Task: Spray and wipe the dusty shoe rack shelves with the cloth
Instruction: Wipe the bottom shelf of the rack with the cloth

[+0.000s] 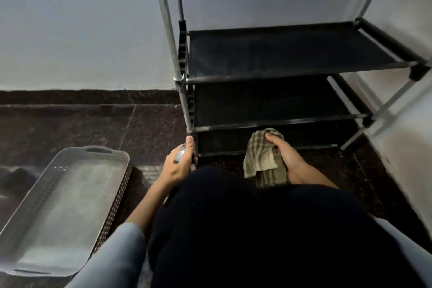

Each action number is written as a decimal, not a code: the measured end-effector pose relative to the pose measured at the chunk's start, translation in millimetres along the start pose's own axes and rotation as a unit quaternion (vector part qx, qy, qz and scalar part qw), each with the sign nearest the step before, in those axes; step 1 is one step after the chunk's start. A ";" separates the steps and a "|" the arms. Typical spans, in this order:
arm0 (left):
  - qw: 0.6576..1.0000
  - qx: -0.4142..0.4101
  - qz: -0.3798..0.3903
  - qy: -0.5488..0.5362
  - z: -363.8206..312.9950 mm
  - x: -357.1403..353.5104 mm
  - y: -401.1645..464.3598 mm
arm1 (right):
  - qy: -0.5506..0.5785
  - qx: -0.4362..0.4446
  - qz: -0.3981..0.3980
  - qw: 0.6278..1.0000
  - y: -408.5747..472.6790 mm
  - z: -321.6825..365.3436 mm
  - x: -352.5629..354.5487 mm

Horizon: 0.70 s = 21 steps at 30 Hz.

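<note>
The right hand (284,154) is gripping the striped olive cloth (261,159) just before the black fabric bottom shelf (268,141); the left hand (180,161) is clasping the rack's chrome front-left post (184,105).

Shoe rack (280,54): upright frame of silver metal tubes with black plastic joints, standing on a dark speckled floor against a pale wall; it carries black fabric shelves stacked one above another, each stretched flat between dark bars. Cloth (261,159): olive-green with paler stripes, crumpled and hanging in loose folds, held at the front edge of the lowest shelf, near the middle of that edge. No spray bottle can be identified with certainty.
</note>
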<state>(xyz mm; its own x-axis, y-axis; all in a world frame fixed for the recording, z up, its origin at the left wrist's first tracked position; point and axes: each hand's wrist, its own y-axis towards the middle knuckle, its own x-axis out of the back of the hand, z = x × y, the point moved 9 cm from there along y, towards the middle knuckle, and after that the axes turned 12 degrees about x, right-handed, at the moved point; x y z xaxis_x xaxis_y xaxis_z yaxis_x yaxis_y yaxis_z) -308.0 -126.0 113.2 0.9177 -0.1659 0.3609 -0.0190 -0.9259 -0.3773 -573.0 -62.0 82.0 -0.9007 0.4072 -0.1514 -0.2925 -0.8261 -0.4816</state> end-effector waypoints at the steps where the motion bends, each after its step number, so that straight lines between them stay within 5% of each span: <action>1: 1.000 0.016 -0.002 -0.013 8.2 -5.3 7.2 | -0.023 0.006 -0.002 1.000 8.5 -6.1 -3.5; 9: 0.999 0.038 -0.022 -0.012 23.9 -30.0 36.8 | -0.085 0.072 -0.029 0.993 45.7 -23.6 -28.3; 12: 0.999 0.012 -0.035 -0.035 21.4 -26.9 32.7 | -0.170 0.168 0.002 0.971 50.5 -12.0 -47.0; 14: 0.997 -0.030 -0.036 -0.054 14.2 -22.5 28.8 | -0.238 0.304 0.030 0.922 46.6 8.7 -69.1; 17: 0.991 -0.087 0.001 -0.102 2.6 -20.2 30.3 | -0.362 0.512 0.022 0.779 33.9 37.2 -114.9; 21: 0.988 -0.086 0.047 -0.116 3.7 -20.1 46.9 | -0.558 0.521 -0.001 0.646 47.4 31.8 -174.3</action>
<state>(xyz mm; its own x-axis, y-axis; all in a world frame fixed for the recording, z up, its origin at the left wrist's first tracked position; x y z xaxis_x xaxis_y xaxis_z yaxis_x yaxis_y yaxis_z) -325.9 -164.9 85.1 0.9746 -0.1906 0.1176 -0.1581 -0.9574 -0.2417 -440.1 -184.5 113.0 -0.4005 0.3547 0.8449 0.1713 -0.8768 0.4493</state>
